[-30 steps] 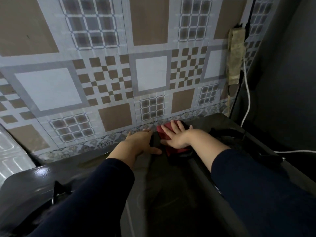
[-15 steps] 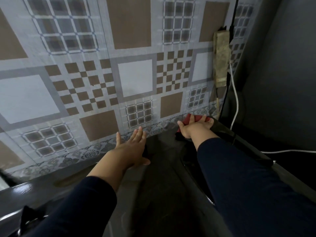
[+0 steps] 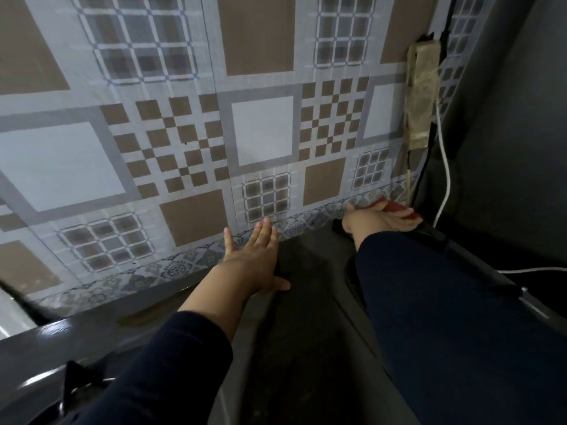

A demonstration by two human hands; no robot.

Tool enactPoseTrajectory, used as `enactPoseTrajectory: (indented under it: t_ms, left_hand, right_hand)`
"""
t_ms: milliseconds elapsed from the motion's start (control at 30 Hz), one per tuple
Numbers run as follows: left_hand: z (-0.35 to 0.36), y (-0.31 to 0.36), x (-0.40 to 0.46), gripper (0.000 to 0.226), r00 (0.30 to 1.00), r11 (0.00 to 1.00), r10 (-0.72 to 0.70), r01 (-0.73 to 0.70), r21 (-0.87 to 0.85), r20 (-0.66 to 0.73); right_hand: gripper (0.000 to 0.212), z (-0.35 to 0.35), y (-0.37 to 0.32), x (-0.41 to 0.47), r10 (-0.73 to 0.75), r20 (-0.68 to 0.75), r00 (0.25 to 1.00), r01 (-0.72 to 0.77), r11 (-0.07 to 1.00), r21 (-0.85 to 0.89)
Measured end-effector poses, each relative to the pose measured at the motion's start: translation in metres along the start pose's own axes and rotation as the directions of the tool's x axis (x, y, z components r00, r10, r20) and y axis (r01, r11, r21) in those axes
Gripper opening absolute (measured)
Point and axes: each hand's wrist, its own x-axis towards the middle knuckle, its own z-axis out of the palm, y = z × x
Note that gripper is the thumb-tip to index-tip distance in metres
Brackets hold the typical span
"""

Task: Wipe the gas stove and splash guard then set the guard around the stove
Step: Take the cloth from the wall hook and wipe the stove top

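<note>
The dark glossy gas stove (image 3: 300, 348) fills the lower half of the view, its back edge against the tiled wall. My right hand (image 3: 379, 220) presses a red cloth (image 3: 395, 207) flat onto the stove's far right back corner; most of the cloth is hidden under the palm. My left hand (image 3: 257, 259) lies flat and spread on the stove's back middle, holding nothing. A black burner grate (image 3: 73, 391) shows at the lower left. A pale embossed metal panel (image 3: 12, 314), possibly the splash guard, peeks in at the left edge.
A patterned brown, grey and white tiled wall (image 3: 264, 133) stands right behind the stove. A taped-over power strip (image 3: 422, 96) hangs on it at the right, with a white cable (image 3: 445, 167) running down beside a dark side wall (image 3: 515, 133).
My right hand has slid the red cloth rightward along the stove's back edge, from the middle to the far right corner. My left hand stays flat on the stove.
</note>
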Motion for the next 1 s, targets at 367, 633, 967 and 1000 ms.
enactPoseTrajectory:
  t_ms: [367, 633, 967, 1000]
  left_hand:
    - [0.016, 0.003, -0.037, 0.099, 0.988, 0.987, -0.135, 0.127, -0.097, -0.077]
    - [0.04, -0.001, -0.129, 0.088, 0.954, 0.947, -0.274, 0.246, -0.207, -0.119]
    - [0.082, 0.012, -0.196, 0.077, 0.888, 0.89, -0.424, 0.374, -0.26, -0.175]
    - [0.086, 0.014, -0.201, 0.078, 0.886, 0.891, -0.424, 0.371, -0.261, -0.186]
  right_hand:
    - [0.055, 0.071, 0.021, -0.111, -0.802, -0.038, 0.596, 0.792, 0.595, -0.138]
    - [0.05, 0.088, 0.09, -0.157, -0.934, 0.033, 0.356, 0.928, 0.35, -0.125]
    - [0.049, 0.118, 0.157, -0.217, -0.973, 0.033, 0.228, 0.961, 0.219, -0.169]
    - [0.05, 0.12, 0.164, -0.222, -0.975, 0.04, 0.218, 0.964, 0.208, -0.168]
